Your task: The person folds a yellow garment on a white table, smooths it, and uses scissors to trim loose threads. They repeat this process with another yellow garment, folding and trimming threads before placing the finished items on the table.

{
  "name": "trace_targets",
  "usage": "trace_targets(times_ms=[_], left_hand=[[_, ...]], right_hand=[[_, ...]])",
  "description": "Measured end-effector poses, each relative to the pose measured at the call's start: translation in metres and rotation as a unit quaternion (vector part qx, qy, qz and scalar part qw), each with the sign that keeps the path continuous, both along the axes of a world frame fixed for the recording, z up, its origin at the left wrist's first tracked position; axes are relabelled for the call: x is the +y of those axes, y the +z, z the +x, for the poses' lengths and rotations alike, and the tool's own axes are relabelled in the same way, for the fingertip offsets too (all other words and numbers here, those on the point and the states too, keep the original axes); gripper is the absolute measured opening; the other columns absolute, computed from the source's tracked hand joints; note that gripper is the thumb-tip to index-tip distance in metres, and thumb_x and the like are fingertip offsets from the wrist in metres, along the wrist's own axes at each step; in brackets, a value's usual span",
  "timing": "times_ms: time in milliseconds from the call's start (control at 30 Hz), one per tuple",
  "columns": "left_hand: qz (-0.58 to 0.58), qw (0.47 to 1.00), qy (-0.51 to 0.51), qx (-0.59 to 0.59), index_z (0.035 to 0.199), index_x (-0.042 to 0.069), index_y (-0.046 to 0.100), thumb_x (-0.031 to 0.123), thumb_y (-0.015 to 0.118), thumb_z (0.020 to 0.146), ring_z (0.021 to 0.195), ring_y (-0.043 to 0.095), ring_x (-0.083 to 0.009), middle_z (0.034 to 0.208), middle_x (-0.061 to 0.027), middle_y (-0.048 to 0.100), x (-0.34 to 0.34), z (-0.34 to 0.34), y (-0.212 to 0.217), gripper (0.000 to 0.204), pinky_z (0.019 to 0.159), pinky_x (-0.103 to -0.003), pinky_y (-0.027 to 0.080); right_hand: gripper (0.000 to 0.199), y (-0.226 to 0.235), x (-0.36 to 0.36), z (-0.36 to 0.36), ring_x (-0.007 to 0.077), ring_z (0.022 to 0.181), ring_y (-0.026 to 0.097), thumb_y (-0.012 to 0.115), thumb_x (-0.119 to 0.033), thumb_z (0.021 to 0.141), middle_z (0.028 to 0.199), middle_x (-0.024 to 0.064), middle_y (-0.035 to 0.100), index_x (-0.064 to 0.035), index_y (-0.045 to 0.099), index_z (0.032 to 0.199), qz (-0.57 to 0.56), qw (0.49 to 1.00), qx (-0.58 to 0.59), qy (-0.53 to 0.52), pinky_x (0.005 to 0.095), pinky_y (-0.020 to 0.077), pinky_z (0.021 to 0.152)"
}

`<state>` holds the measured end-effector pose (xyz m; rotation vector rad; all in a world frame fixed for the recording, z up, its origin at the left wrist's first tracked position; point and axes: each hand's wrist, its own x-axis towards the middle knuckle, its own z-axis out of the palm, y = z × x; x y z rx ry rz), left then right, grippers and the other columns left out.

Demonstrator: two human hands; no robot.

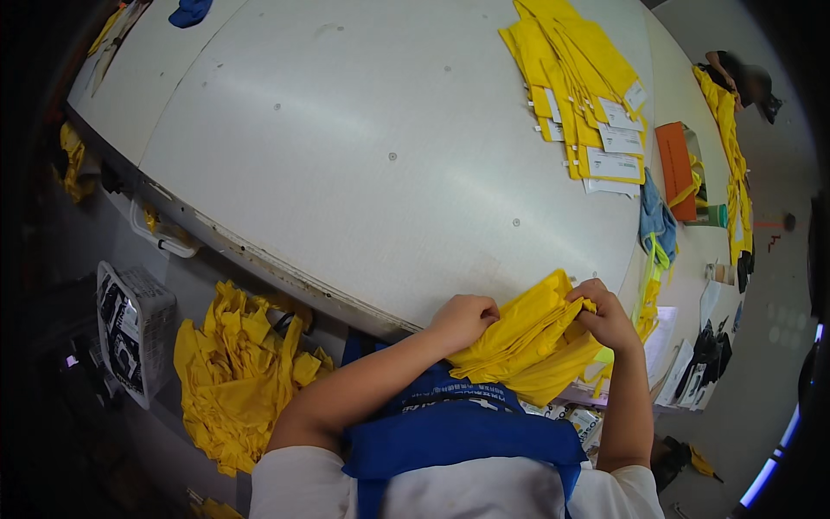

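Observation:
A bunched stack of yellow fabric pieces (527, 342) hangs over the near edge of the large white table (363, 164). My left hand (462, 318) grips the stack's left side, fingers curled over the cloth. At its upper right corner my right hand (605, 313) pinches the fabric. Both forearms come up from the lower edge, over a blue apron (458, 432).
Folded yellow pieces with white labels (588, 95) are fanned out at the table's far right. A heap of yellow cloth (233, 372) lies on the floor at left beside a white basket (134, 333). An orange box (674, 169) and another person (743, 82) are at far right.

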<state>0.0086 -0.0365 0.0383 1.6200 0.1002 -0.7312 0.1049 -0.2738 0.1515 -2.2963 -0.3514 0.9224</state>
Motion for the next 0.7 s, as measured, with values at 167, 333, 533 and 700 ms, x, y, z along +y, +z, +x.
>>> trace_targets(times_ms=[167,333,533,700], left_hand=[[0.048,0.982,-0.009,-0.183,0.098,0.005,0.066,0.012,0.060,0.083,0.079,0.063,-0.0300,0.084,-0.0153,0.065,-0.012,0.001,-0.024,0.017,0.071,-0.035,0.049],[-0.024,0.995,-0.028,-0.097,0.101,0.006,0.064,0.013,0.056,0.086,0.085,0.063,-0.0310,0.093,-0.0167,0.065,-0.011,0.008,0.006,0.018,0.073,-0.034,0.049],[-0.153,0.987,-0.045,-0.034,0.107,0.003,0.062,0.011,0.052,0.088,0.087,0.064,-0.0270,0.098,-0.0198,0.065,-0.025,0.005,0.002,0.023,0.076,-0.033,0.048],[-0.147,0.983,-0.109,-0.021,0.110,0.003,0.062,0.014,0.055,0.086,0.089,0.064,-0.0268,0.099,-0.0181,0.066,-0.033,0.018,-0.015,0.027,0.078,-0.034,0.047]], right_hand=[[0.034,-0.004,-0.010,0.000,0.0277,0.124,0.039,0.053,0.006,0.069,0.111,0.0102,0.058,-0.0087,0.059,0.099,0.060,0.997,0.022,0.033,0.0342,0.0297,0.105],[0.032,0.019,0.010,0.001,0.0226,0.116,0.046,0.061,0.000,0.072,0.108,0.0084,0.058,-0.0051,0.058,0.103,0.093,0.992,0.084,-0.027,0.0332,0.0313,0.104],[0.036,-0.002,-0.002,0.003,0.0147,0.096,0.054,0.072,-0.020,0.080,0.102,0.0062,0.059,-0.0006,0.061,0.108,0.128,0.975,0.172,-0.066,0.0284,0.0419,0.087],[0.031,-0.005,0.004,-0.001,0.0143,0.090,0.055,0.073,-0.020,0.079,0.099,0.0062,0.060,0.0009,0.065,0.100,0.148,0.964,0.199,-0.096,0.0279,0.0433,0.083]])
